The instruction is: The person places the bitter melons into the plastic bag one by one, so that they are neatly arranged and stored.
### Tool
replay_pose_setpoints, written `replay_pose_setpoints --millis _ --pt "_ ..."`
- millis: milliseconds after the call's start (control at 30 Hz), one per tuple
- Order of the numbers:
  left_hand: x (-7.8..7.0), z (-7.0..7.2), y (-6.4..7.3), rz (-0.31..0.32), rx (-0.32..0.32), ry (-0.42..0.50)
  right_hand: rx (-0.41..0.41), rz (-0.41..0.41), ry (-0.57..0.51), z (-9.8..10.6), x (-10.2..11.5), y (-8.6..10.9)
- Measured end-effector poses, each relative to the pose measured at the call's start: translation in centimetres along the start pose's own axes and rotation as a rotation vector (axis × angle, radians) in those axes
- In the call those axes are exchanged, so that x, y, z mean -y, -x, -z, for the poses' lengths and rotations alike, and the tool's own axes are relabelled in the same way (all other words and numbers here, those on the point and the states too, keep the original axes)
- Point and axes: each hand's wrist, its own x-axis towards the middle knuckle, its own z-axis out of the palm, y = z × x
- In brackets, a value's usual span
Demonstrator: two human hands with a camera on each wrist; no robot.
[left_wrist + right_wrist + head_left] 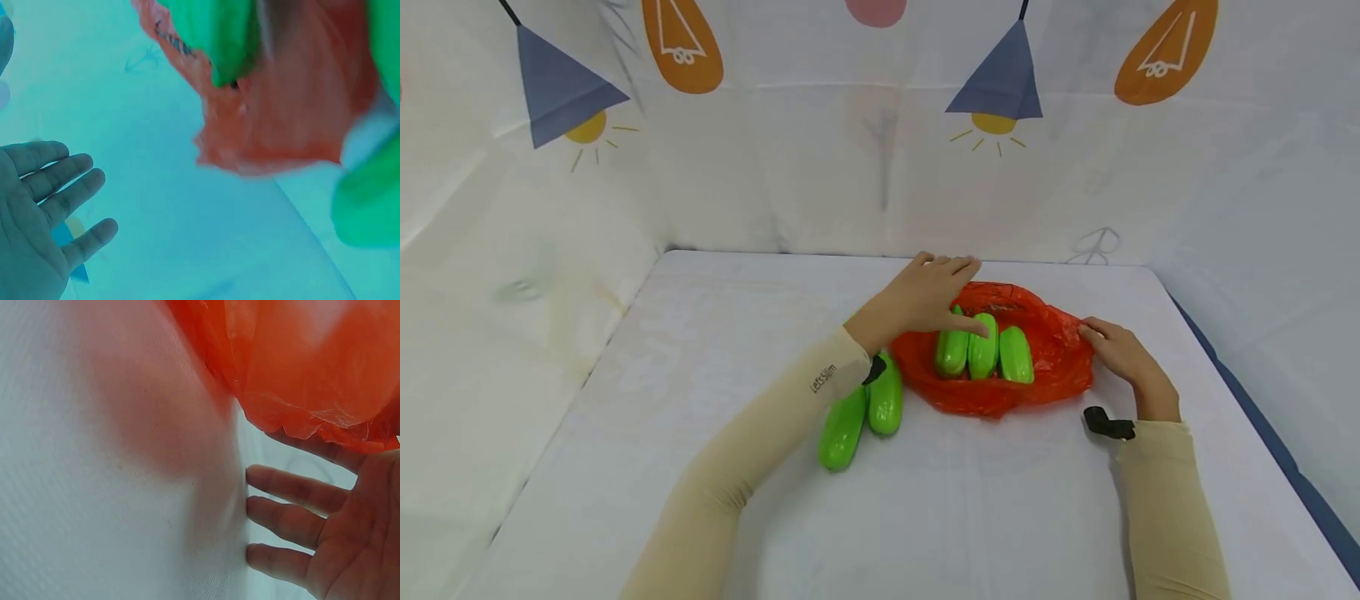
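A red plastic bag (1060, 367) lies spread with its mouth facing up. Inside it are three glossy green zucchini-shaped vegetables (1017, 357), side by side. My left hand (928, 296) hovers over the bag's left rim with fingers extended; its bare palm (31, 212) holds nothing in the left wrist view. At the right rim, my right hand (1123, 354) pinches the bag between thumb and index finger. The right wrist view shows its other fingers (287, 519) stretched out under the plastic, with the thumb hidden.
Two more green vegetables (842, 429) lie on the white table (1000, 508) left of the bag, partly under my left forearm. A white cloth wall (820, 183) with printed lamps rises behind the table's far edge. Another cloth wall (1270, 250) stands at the right.
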Motion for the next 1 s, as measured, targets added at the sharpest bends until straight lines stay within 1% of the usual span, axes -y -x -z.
replay_pose_setpoints --millis 133,233,367,467,600,700,867,1000 --pt "2.0 0.0 1.9 0.028 -0.042 0.044 0.004 -0.016 -0.002 -0.1 0.0 0.1" --pt "3.5 -0.2 3.5 0.052 -0.054 0.087 0.004 -0.024 -0.002 0.0 -0.1 0.2" --pt "5.3 -1.1 5.6 0.075 -0.029 0.137 0.001 -0.025 0.002 0.0 -0.2 0.3" --pt "6.3 -1.8 7.3 0.084 -0.012 0.197 0.001 -0.02 0.004 -0.1 -0.3 0.4" --pt "7.1 -2.8 9.4 0.094 -0.015 0.264 0.001 -0.015 0.003 -0.2 -0.4 0.3" --pt "7.4 -3.7 10.7 0.102 -0.023 0.278 0.0 -0.015 -0.003 -0.2 -0.3 0.3" --pt "7.6 -5.4 12.8 0.117 -0.016 0.305 -0.001 -0.014 -0.005 -0.3 0.0 0.1" --pt "7.6 -6.6 14.2 0.126 0.002 0.349 -0.007 -0.01 0.001 -0.2 0.2 0.1"
